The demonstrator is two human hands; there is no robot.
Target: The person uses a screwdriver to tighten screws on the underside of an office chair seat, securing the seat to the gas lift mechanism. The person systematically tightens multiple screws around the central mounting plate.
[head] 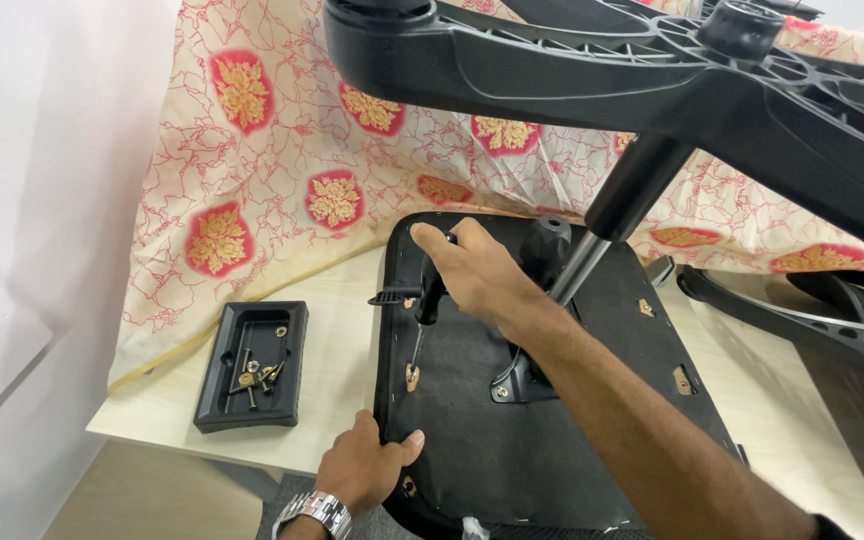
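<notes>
Upturned black fabric-covered office-chair seat (pixel 512 440) lying flat on a pale wooden tabletop (pixel 332 390), underside up. Looks heavy and awkward: a stiff board under soft cloth, top-loaded by the chrome gas-lift column (pixel 582 265) and the black five-arm plastic star base (pixel 652 70) rising from the seat's centre toward the camera. Likely to tip if lifted by one edge; best taken at the rigid rim or by the column itself, not by the cloth. Surface matte, slightly fuzzy, not slippery; small brass-coloured mounting tabs dotted around the seat's edges.

Right hand (pixel 472 270) over the seat's far-left part, fingers closed around the dark handle of a screwdriver (pixel 424 300), whose thin shaft points down at a mounting tab on the seat. Left hand (pixel 364 465), with a steel wristwatch, at the seat's near-left rim, fingers clamped over the edge, steadying.

Left of the seat, apart from it, a shallow black rectangular plastic tray (pixel 220 400) holding loose screws and washers. Behind the seat, a cream cloth with red and gold floral medallions (pixel 282 160). Right of the seat, other black chair parts (pixel 812 320).
</notes>
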